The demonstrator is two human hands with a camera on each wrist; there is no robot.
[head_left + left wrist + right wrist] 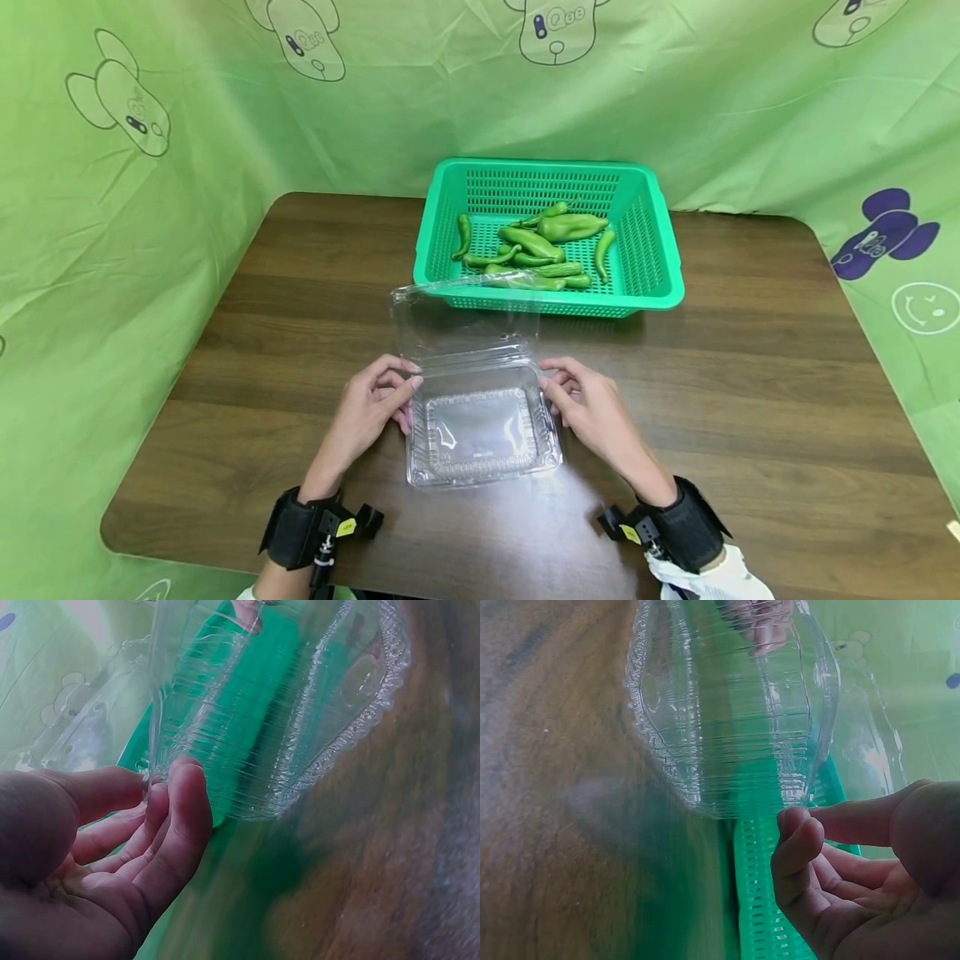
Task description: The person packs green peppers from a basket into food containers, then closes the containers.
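Observation:
A clear plastic clamshell box lies open on the wooden table, its lid tilted back toward the basket. My left hand is at the box's left rim with curled fingers. In the left wrist view, the thumb and fingers of that hand pinch the thin rim of the box. My right hand is at the right rim. In the right wrist view, that hand has thumb and fingertips closed at the corner of the box.
A green plastic basket stands just behind the box and holds several green peppers. Green cloth walls surround the table on three sides. Bare wood lies to the left and right of the hands.

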